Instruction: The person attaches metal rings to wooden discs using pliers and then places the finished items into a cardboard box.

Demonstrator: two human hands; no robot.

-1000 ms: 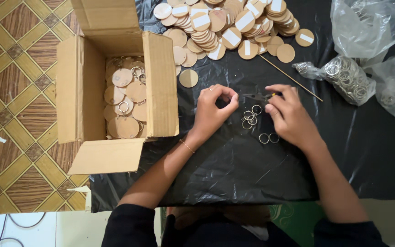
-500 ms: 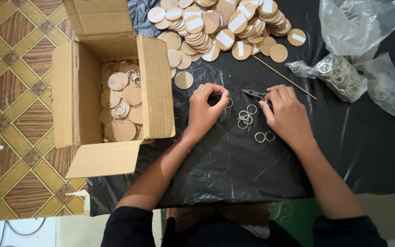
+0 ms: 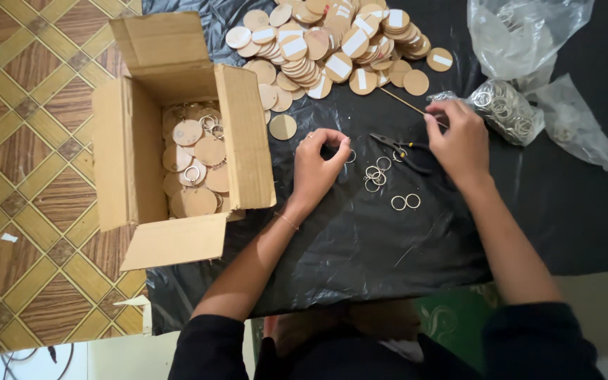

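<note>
As I look down from the head camera, my left hand (image 3: pixel 318 165) is curled shut, its fingertips pinching a small metal key ring (image 3: pixel 350 156) just above the black plastic sheet (image 3: pixel 360 246). My right hand (image 3: pixel 460 141) reaches away to the right, fingers closed at the mouth of a clear bag of key rings (image 3: pixel 504 109); I cannot tell whether it grips a ring or only the bag's edge. Between my hands lie black-handled pliers (image 3: pixel 399 149) and a few loose key rings (image 3: pixel 376 176), with two more (image 3: pixel 405 203) a little nearer to me. Beyond both hands is a heap of round wooden discs (image 3: pixel 332 42), and a thin wooden stick (image 3: pixel 404 103) lies near my right hand. Left of my left hand stands an open cardboard box (image 3: pixel 244 134) holding discs with rings fitted, on a patterned tile floor (image 3: pixel 29 141).
</note>
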